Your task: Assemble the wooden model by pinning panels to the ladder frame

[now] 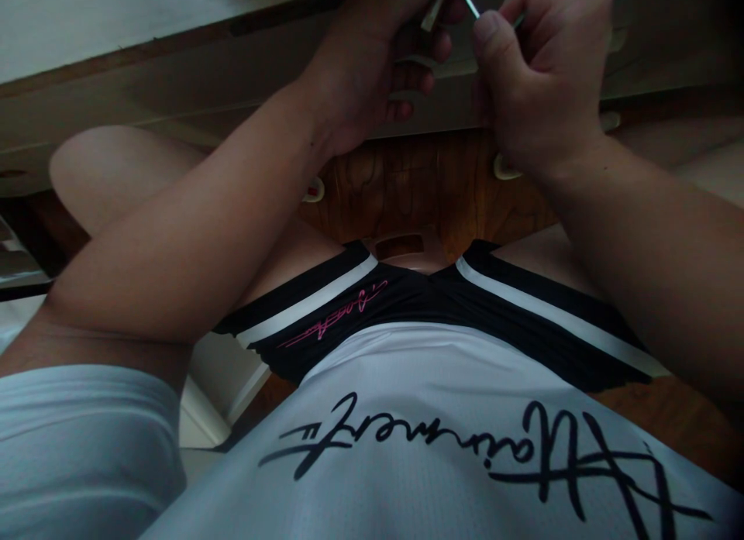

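At the top of the view my left hand [401, 44] is closed, with its fingers curled around a small pale strip [433, 15]. The strip's far end is cut off by the frame edge. To its right, my right hand [540, 75] grips a thin metal rod [470, 1], thumb pressed on it. The rod points up and left toward the left hand; its handle end is mostly hidden in my fist, so its kind is unclear. Whether the rod touches anything at its tip cannot be seen.
A pale tabletop [116, 17] with a worn brown edge runs across the upper left, close to my left forearm. Below lie my bare legs, black shorts [418, 292] and a brown wooden floor [407, 184]. Pale round feet [507, 166] stand on the floor.
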### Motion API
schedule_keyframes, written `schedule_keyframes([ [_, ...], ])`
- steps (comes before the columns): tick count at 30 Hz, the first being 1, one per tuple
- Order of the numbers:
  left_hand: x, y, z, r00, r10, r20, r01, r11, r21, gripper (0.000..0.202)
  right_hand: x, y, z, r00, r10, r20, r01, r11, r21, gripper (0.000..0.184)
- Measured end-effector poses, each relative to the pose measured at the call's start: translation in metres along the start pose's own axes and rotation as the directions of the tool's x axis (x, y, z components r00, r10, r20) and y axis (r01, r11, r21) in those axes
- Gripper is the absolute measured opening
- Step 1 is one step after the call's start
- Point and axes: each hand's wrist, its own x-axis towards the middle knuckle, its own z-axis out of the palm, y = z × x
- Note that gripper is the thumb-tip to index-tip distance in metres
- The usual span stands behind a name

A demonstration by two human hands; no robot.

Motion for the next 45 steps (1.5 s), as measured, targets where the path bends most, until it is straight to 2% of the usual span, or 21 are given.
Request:
schedule_keyframes([
  [1,0.000,0.000,0.000,1.000,0.001,0.003,-0.001,1.000,0.003,0.039,0.000,0.001,-0.003,0.996,-0.088,0.006,0.087,0.979,-0.182,0.033],
  [3,-0.001,0.000,0.001,1.000,-0.003,0.005,0.003,1.000,0.005,0.039,0.002,0.003,-0.010,0.962,-0.271,0.041,0.258,0.845,-0.468,0.039],
  [5,-0.001,-0.001,0.001,1.000,-0.009,0.001,0.009,1.000,-0.004,0.041,0.003,0.006,-0.015,0.950,-0.300,0.087,0.300,0.797,-0.523,0.039],
  [10,-0.001,0.000,0.001,0.999,-0.042,-0.009,0.042,0.999,-0.014,0.037,0.002,0.006,-0.019,0.923,-0.349,0.161,0.382,0.794,-0.474,0.033],
  [15,0.001,-0.001,0.001,0.999,-0.028,-0.018,0.027,0.999,-0.024,0.039,0.001,0.005,-0.016,0.918,-0.380,0.117,0.396,0.844,-0.363,0.029],
  [21,0.000,0.000,0.002,0.999,-0.028,-0.022,0.028,1.000,-0.014,0.037,0.000,0.004,-0.015,0.918,-0.386,0.095,0.395,0.859,-0.327,0.028],
  [25,-0.001,0.002,0.003,0.999,-0.028,-0.023,0.028,1.000,-0.006,0.036,0.000,0.004,-0.016,0.935,-0.348,0.073,0.353,0.885,-0.304,0.027],
  [30,0.000,0.001,0.002,0.999,-0.034,-0.025,0.034,0.999,0.003,0.035,0.001,0.003,-0.016,0.963,-0.266,0.044,0.269,0.952,-0.143,0.023],
  [34,0.000,0.001,0.002,0.999,-0.026,-0.029,0.026,1.000,-0.002,0.036,0.001,0.001,-0.015,0.965,-0.252,0.071,0.257,0.963,-0.082,0.020],
  [41,-0.001,0.002,0.003,0.997,-0.055,-0.049,0.054,0.998,-0.014,0.035,0.001,0.008,-0.019,0.929,-0.358,0.097,0.371,0.896,-0.245,0.021],
  [45,-0.001,0.001,0.000,0.999,-0.046,-0.028,0.045,0.998,-0.033,0.035,0.000,0.004,-0.024,0.928,-0.354,0.116,0.371,0.854,-0.364,0.022],
])
